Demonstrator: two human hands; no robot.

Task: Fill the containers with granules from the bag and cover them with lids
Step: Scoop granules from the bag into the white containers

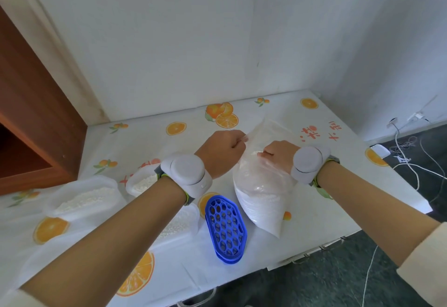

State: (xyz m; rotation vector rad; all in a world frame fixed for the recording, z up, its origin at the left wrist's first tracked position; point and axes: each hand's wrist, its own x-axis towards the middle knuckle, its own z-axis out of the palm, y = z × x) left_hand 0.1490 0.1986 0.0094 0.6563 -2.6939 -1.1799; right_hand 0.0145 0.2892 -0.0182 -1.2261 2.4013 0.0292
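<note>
A clear plastic bag (261, 200) of white granules lies on the table right of centre, its lower half full. My left hand (223, 148) pinches the bag's upper left edge. My right hand (278, 155) grips the bag's top beside it. Left of the bag lies a stack of blue perforated lids (226, 229). Three translucent white containers hold granules: one at the left (82, 197), a smaller one behind my left wrist (141, 182), and one partly hidden under my left forearm (181, 222).
The table (169, 270) wears a white cloth with orange prints. A brown wooden cabinet (31, 122) stands at the left. White walls close the back and right. Cables and a plug adapter (379, 150) lie on the dark floor at the right.
</note>
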